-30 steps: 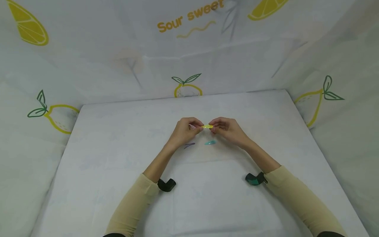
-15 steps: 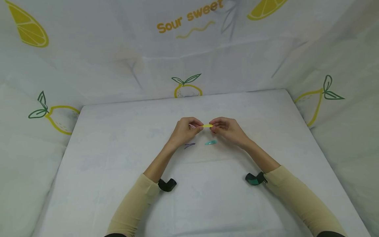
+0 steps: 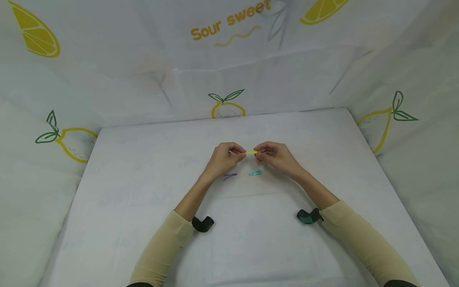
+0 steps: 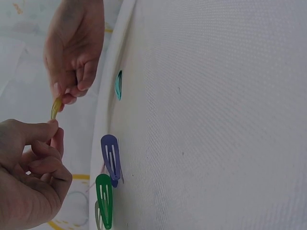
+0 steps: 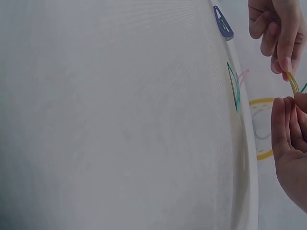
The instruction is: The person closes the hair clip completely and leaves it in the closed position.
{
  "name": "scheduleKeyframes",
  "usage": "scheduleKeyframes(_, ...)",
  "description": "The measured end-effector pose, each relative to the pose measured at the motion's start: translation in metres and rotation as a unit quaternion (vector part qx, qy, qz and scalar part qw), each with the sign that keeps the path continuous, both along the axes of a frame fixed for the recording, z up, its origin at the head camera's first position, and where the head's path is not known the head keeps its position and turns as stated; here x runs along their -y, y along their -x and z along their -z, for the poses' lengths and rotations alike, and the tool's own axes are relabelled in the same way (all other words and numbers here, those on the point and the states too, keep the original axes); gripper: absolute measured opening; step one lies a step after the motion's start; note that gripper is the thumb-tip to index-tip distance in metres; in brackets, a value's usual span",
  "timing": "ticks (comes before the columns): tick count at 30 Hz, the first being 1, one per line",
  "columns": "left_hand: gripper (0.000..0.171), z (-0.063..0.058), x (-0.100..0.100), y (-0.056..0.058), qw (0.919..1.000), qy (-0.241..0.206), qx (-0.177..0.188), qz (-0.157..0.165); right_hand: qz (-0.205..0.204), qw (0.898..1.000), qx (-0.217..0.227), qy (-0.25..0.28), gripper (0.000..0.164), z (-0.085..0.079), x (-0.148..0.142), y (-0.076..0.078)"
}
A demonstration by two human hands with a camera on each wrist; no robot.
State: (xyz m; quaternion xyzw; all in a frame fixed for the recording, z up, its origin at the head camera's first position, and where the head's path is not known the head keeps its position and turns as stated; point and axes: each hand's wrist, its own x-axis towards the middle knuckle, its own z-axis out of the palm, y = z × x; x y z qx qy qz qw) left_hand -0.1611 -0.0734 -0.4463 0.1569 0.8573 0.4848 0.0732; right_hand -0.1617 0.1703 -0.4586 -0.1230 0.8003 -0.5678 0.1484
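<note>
Head view: a white cloth-covered rectangular table (image 3: 251, 247) stands against a pale fabric backdrop (image 3: 136, 91) printed with lemons and orange "Sour sweet" lettering (image 3: 229, 19). Above the tabletop, a slim yellow hair clip (image 3: 250, 152) spans between both hands; the left hand (image 3: 226, 157) pinches one end with thumb and fingertips, and the right hand (image 3: 276, 155) pinches the other. Nearer the person lie a purple slotted hair clip (image 4: 110, 143) and, to its right, a teal teardrop-shaped hair clip (image 3: 255, 172). Left wrist view shows a green slotted hair clip (image 4: 105, 211) just beside the purple one.
</note>
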Motion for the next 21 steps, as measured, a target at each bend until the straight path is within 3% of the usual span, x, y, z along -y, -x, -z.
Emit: scheduleKeyframes(21, 0.012, 0.0026, -0.0001, -0.0001, 1.0, -0.002, 0.001, -0.005, -0.01, 1.0, -0.001, -0.018, 0.029, 0.0043, -0.0021, 0.003)
